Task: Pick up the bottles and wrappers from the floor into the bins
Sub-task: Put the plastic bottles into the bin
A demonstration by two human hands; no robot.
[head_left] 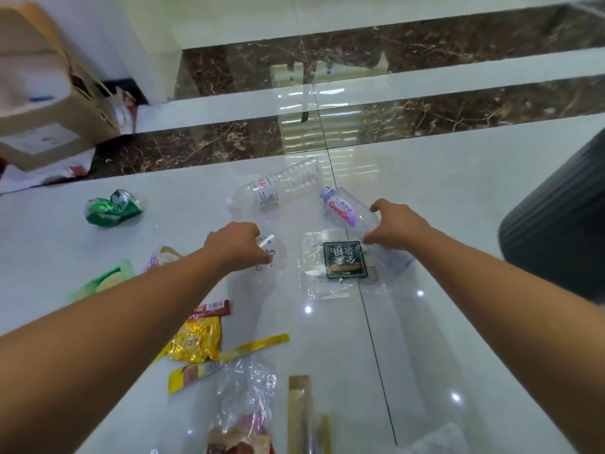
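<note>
At the near edge, a clear bag (244,414) and a paper sleeve (299,411) are seen lying side by side on the white tiled floor (425,339). Just beyond them a gold wrapper (196,339), yellow strips (255,347) and a red wrapper (212,308) are scattered. Open floor is left to the right of the dark tile seam. Further out, a clear dotted plastic piece (273,257) is gripped in the curled fingers of the left hand (235,245). The purple-labelled bottle (343,211), lying on its side, is clasped between thumb and fingers of the right hand (396,227), just beyond a clear wrapper with a dark label (343,260). A white-labelled bottle (275,188) and a crushed green can (111,208) are found beyond. The right edge is bounded by a dark ribbed object (556,224), the far left by a cardboard box (36,126), and the far side by dark marble bands (458,103).
</note>
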